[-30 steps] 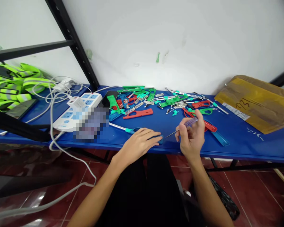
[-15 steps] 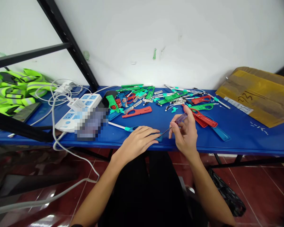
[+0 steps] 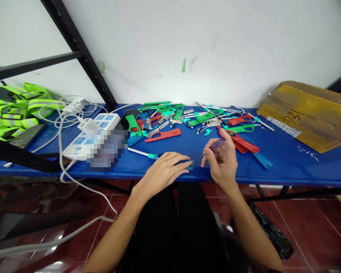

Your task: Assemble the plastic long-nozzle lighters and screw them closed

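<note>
In the right hand a screwdriver is held in a narrow grip, its shaft slanted down toward the left. By the left hand a blue lighter is covered near the table edge; whether it is clasped or merely pressed down cannot be told. The tip is brought to the lighter's right end, though contact is not clearly shown. The step in hand is judged to be tool work at that end; for the next move, the body should be kept steady and the tip seated firmly. Beyond, a red shell and a power strip are seen.
</note>
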Demonstrator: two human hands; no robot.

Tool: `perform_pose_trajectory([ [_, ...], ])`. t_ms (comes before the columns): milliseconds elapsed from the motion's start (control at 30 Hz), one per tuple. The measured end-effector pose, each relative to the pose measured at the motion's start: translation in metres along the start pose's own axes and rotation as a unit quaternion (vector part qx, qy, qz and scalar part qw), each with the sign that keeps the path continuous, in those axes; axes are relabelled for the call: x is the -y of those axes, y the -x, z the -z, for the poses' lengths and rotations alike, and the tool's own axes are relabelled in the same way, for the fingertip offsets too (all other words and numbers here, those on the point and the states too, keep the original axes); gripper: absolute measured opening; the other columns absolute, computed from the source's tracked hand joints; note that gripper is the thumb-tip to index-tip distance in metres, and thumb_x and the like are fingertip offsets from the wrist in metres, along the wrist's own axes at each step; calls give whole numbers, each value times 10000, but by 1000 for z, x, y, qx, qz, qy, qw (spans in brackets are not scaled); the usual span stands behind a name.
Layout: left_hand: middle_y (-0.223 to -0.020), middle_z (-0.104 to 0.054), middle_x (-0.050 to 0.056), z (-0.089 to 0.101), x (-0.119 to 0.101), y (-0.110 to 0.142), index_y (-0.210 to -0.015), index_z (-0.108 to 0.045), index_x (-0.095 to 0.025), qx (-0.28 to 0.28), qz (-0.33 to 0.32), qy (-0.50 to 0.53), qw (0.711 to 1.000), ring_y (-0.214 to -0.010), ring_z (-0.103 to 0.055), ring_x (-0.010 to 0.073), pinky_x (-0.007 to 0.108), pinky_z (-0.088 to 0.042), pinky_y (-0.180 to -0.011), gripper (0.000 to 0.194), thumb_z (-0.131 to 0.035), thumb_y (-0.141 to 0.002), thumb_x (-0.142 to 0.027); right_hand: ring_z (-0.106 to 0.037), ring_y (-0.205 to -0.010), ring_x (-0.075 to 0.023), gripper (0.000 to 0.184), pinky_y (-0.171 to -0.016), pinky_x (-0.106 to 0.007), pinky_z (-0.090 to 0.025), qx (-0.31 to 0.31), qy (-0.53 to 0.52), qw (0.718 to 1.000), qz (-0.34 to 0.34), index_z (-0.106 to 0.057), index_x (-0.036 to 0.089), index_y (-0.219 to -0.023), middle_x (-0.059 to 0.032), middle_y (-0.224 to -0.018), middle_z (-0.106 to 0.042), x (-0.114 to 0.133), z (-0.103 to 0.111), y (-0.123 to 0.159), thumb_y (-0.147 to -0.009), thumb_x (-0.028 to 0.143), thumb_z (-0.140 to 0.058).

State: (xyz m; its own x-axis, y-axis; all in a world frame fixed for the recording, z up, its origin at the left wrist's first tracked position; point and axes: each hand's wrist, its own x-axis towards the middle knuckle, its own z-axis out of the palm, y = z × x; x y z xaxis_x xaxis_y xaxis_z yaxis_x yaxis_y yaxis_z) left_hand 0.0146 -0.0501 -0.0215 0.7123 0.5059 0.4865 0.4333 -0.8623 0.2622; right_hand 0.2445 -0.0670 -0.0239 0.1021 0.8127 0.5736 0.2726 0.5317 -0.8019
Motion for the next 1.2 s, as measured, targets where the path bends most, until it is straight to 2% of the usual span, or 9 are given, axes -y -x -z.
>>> perform_pose_trajectory([
  [500, -1375, -784, 84, -2, 2, 0, -1372, -711, -207, -11, -10, -1, 1000, -1272, -730, 241, 425, -539, -1073, 295, -588, -1135, -334, -612, -594, -140, 696, -502, -330, -614, 1, 14, 1000, 11, -269, 409, -1716, -49, -1126, -680, -2, -1, 2, -1111, 463, -609],
  [600, -1370, -787, 83, -2, 2, 0, -1369, -711, -207, -12, -8, -1, 1000, -1271, -731, 240, 423, -533, -1073, 292, -589, -1135, -330, -646, -640, -148, 655, -529, -320, -621, 15, 19, 999, 37, -326, 400, -1700, -50, -1129, -698, -2, 3, 1, -1114, 416, -618],
  [700, -1363, -791, 77, -2, 1, -1, -1360, -712, -210, -10, -6, 1, 1000, -1272, -733, 234, 415, -528, -1082, 281, -587, -1136, -324, -723, -819, -192, 533, -654, -343, -665, 59, 49, 993, 88, -486, 355, -1630, -68, -1155, -735, 8, 13, -8, -1115, 371, -623],
  [833, -1355, -795, 76, -1, 0, -2, -1349, -721, -210, -11, -9, 3, 1000, -1279, -735, 233, 411, -535, -1082, 274, -584, -1137, -318, -755, -1069, -233, 355, -948, -421, -657, 175, 65, 970, 157, -668, 292, -1477, -91, -1248, -780, 33, 20, -35, -1146, 272, -542],
  [900, -1346, -798, 78, 0, 1, -2, -1333, -730, -199, -15, -13, -1, 1000, -1277, -736, 238, 415, -538, -1077, 270, -592, -1133, -318, -764, -1092, -219, 338, -962, -394, -645, 206, 29, 965, 162, -682, 291, -1441, -80, -1251, -790, 41, 18, -45, -1136, 214, -560],
  [967, -1335, -802, 77, 0, 1, -2, -1315, -737, -191, -20, -18, -4, 1000, -1256, -743, 239, 417, -540, -1065, 261, -601, -1128, -312, -771, -1033, -205, 387, -930, -372, -644, 193, -2, 968, 158, -657, 315, -1463, -52, -1170, -793, 43, 13, -50, -1093, 203, -661],
  [1067, -1326, -807, 70, -1, 1, -2, -1301, -738, -188, -29, -23, -2, 999, -1241, -750, 237, 415, -539, -1058, 248, -611, -1123, -305, -734, -904, -201, 394, -865, -372, -631, 120, 39, 972, 200, -722, 331, -1382, -25, -1019, -757, 39, 8, -49, -1006, 257, -811],
  [1133, -1324, -807, 67, -2, 2, -1, -1311, -729, -187, -32, -18, 5, 999, -1240, -750, 233, 414, -538, -1059, 252, -619, -1119, -307, -712, -877, -195, 279, -829, -366, -621, 113, 68, 969, 211, -756, 315, -1339, -37, -1017, -749, 36, 7, -45, -1061, 291, -737],
  [1200, -1323, -806, 69, -3, 2, -1, -1329, -717, -182, -33, -12, 14, 999, -1235, -751, 229, 413, -539, -1055, 264, -626, -1116, -309, -726, -891, -187, 295, -817, -358, -625, 134, 47, 972, 185, -720, 300, -1398, -47, -1047, -761, 34, 7, -40, -1149, 280, -564],
])
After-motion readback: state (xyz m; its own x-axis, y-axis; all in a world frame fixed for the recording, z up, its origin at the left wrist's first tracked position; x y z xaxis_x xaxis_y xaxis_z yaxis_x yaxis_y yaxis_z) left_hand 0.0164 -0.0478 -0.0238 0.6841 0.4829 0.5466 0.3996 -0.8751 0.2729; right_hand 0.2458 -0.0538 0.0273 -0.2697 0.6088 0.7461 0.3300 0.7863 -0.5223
